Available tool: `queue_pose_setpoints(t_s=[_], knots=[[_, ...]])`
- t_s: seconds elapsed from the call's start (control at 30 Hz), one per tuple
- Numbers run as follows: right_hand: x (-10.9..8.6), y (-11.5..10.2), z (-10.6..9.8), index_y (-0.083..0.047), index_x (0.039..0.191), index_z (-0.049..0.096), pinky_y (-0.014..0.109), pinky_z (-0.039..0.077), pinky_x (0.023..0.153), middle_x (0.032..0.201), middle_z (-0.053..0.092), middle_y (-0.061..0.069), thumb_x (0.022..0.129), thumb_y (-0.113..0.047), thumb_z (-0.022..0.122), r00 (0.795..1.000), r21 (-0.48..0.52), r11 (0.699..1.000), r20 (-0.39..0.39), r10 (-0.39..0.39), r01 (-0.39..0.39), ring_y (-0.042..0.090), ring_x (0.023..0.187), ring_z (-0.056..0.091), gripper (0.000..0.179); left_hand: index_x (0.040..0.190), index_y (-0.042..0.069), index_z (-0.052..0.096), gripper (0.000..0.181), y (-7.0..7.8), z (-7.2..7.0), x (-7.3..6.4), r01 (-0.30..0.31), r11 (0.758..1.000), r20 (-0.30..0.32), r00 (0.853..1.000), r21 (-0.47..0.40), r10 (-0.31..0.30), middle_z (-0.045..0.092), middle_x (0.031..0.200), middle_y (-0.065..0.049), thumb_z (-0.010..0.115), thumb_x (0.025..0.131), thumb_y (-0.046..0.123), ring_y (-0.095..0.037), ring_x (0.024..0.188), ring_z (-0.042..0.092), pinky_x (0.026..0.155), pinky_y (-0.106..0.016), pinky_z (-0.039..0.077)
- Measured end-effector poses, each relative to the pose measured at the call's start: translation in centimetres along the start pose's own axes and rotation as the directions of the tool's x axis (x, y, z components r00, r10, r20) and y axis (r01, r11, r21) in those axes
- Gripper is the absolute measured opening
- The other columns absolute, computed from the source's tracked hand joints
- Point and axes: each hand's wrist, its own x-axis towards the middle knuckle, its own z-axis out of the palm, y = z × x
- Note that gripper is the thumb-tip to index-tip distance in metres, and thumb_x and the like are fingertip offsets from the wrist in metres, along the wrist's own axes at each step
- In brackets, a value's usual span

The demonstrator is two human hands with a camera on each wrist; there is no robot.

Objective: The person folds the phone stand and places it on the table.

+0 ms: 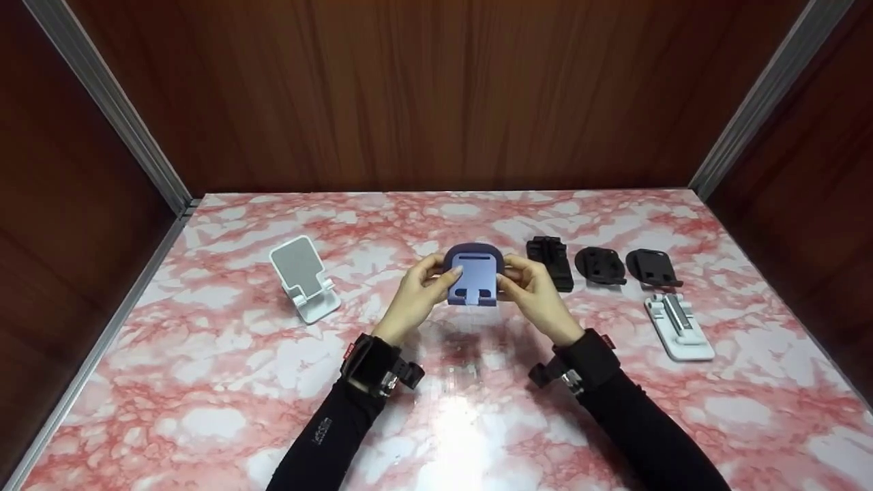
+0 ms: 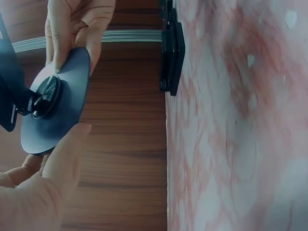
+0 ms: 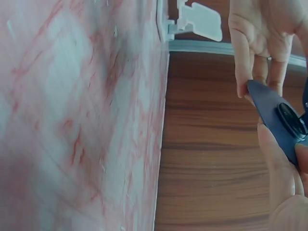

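A blue-purple phone stand (image 1: 475, 273) is held up above the table between both hands. My left hand (image 1: 421, 290) pinches its left edge, thumb on the front plate. On the other side my right hand (image 1: 535, 290) grips the right edge, its thumb also at the front. The left wrist view shows the stand's rounded base (image 2: 67, 108) with a dark round hinge (image 2: 47, 98) joining it to the plate. From the right wrist, the same base (image 3: 269, 108) appears nearly edge-on, with fingers at both ends.
Left on the marbled table (image 1: 225, 382) stands an unfolded white phone stand (image 1: 300, 273) with a grey pad. To the right lie a black folded stand (image 1: 550, 262), two black round-based stands (image 1: 600, 266) and a folded white stand (image 1: 680, 327). Wooden panels (image 1: 436, 95) enclose the back and sides.
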Motion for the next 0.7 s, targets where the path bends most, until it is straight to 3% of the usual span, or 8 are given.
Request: queue_pose_setpoints(t_s=[0.27, 0.5, 0.7], knots=[[-0.3, -0.6, -0.1, 0.005, 0.121, 0.052, 0.034, 0.057, 0.077, 0.098, 0.070, 0.004, 0.093, -0.003, 0.049, 0.991, 0.030, 0.992, 0.066, 0.120, -0.122, 0.015, 0.086, 0.068, 0.029, 0.114, -0.003, 0.053, 0.034, -0.2, 0.0, 0.2, 0.074, 0.993, -0.006, 0.997, -0.095, -0.075, 0.058, 0.102, -0.014, 0.058, 0.091, 0.022, -0.014, 0.082, 0.061, 0.083, -0.035, 0.056], [-0.4, -1.2, 0.0, 0.002, 0.121, 0.051, 0.034, 0.055, 0.086, 0.100, 0.067, 0.004, 0.097, -0.023, 0.048, 0.969, 0.206, 0.954, 0.159, 0.187, -0.218, 0.016, 0.091, 0.066, 0.035, 0.109, -0.006, 0.055, 0.030, -0.4, 0.0, 0.3, 0.061, 0.993, -0.037, 0.997, -0.106, -0.066, 0.059, 0.095, -0.013, 0.057, 0.091, 0.019, -0.014, 0.078, 0.063, 0.081, -0.035, 0.056], [-0.6, -1.6, 0.0, -0.001, 0.130, 0.046, 0.034, 0.053, 0.090, 0.114, 0.060, 0.010, 0.091, -0.025, 0.058, 0.961, 0.125, 0.962, 0.169, 0.221, -0.243, 0.017, 0.100, 0.063, 0.048, 0.108, -0.005, 0.056, 0.032, -0.4, 0.0, 0.2, 0.049, 0.997, -0.049, 0.997, -0.066, -0.052, 0.059, 0.094, -0.011, 0.060, 0.090, 0.022, -0.012, 0.078, 0.062, 0.080, -0.034, 0.057]])
